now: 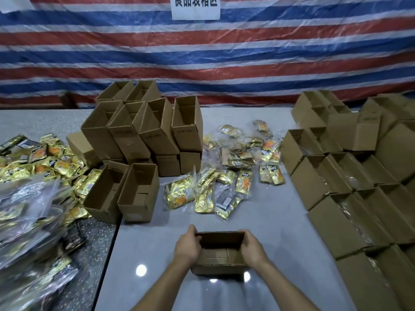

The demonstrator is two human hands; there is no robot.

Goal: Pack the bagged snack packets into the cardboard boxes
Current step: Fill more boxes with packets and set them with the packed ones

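A small open cardboard box (221, 254) stands on the grey table right in front of me, and its inside looks empty. My left hand (188, 246) grips its left wall with the fingers hooked over the rim. My right hand (252, 249) grips the right wall the same way. Clear bags of gold snack packets (203, 191) lie loose on the table just beyond the box. More of these bagged packets (251, 151) are spread further back.
A stack of empty open boxes (143, 131) rises at the centre left, with two more (125, 191) in front of it. Rows of boxes (350, 176) line the right side. A large heap of gold packets (38, 176) covers the left table. A striped tarp hangs behind.
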